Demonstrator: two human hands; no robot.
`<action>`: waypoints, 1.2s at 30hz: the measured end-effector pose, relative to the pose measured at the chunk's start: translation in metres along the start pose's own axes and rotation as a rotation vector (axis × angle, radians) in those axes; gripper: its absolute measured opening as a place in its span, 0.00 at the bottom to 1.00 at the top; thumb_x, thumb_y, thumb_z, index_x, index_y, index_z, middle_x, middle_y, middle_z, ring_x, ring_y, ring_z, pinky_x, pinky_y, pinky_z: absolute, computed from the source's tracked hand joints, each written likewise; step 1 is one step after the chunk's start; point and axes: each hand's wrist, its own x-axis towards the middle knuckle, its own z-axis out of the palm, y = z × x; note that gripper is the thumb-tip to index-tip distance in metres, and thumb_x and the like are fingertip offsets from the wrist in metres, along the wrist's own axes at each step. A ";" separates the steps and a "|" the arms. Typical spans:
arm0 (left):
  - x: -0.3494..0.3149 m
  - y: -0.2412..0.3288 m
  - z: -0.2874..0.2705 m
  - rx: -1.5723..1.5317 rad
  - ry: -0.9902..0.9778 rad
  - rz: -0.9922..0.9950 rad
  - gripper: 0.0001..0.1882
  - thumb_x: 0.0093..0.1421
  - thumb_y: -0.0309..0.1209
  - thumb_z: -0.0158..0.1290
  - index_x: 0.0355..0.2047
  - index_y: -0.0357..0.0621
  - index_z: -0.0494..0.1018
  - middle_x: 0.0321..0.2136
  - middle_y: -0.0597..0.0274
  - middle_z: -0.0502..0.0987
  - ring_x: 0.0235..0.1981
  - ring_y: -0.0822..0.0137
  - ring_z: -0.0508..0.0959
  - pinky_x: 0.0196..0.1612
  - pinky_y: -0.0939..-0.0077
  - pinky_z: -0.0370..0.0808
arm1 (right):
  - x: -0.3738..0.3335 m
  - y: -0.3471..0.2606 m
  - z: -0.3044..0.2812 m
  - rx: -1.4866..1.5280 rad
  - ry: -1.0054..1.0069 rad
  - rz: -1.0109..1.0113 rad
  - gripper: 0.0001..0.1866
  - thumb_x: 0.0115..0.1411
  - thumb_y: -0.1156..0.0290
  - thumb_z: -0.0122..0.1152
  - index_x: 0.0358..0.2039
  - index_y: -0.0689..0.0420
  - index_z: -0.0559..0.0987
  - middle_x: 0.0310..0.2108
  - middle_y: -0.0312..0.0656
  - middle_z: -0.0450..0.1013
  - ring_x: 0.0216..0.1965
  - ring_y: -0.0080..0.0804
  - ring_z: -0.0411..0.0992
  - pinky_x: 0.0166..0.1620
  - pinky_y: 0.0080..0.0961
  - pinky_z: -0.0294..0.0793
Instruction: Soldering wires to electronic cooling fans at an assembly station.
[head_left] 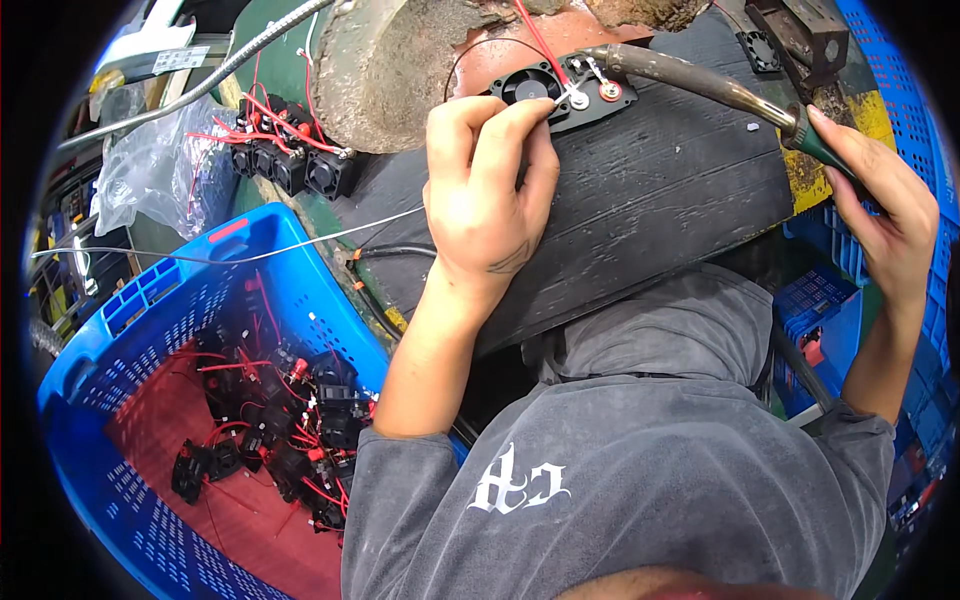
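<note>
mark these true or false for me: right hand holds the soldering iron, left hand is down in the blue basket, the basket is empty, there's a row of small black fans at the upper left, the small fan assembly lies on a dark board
1. The right hand holds the soldering iron. True.
2. The left hand is down in the blue basket. False: it is up on the dark board, fingertips pinching at the small fan assembly.
3. The basket is empty. False: it holds a pile of black parts with red wires.
4. A row of small black fans stands at the upper left. True.
5. The small fan assembly lies on the dark board. True, with the iron's tip at it.
</note>
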 end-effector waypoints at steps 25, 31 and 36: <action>0.031 0.028 -0.017 0.175 -0.556 -0.539 0.38 0.54 0.26 0.64 0.64 0.48 0.61 0.22 0.58 0.75 0.22 0.56 0.79 0.31 0.64 0.75 | -0.061 0.005 0.057 0.371 0.309 0.229 0.21 0.54 0.85 0.63 0.50 0.68 0.80 0.47 0.50 0.80 0.45 0.34 0.79 0.51 0.23 0.74; 0.038 0.028 -0.020 0.138 -0.544 -0.541 0.29 0.52 0.27 0.66 0.54 0.44 0.70 0.23 0.57 0.76 0.23 0.59 0.79 0.31 0.66 0.75 | -0.060 0.004 0.070 0.410 0.341 0.269 0.20 0.54 0.84 0.64 0.50 0.68 0.80 0.46 0.50 0.80 0.45 0.32 0.79 0.51 0.22 0.74; 0.029 0.028 -0.021 0.089 -0.467 -0.566 0.27 0.51 0.24 0.67 0.53 0.43 0.73 0.26 0.61 0.75 0.21 0.71 0.77 0.27 0.76 0.74 | -0.057 0.006 0.074 0.437 0.359 0.282 0.20 0.55 0.84 0.64 0.50 0.67 0.80 0.46 0.49 0.80 0.44 0.31 0.79 0.51 0.22 0.74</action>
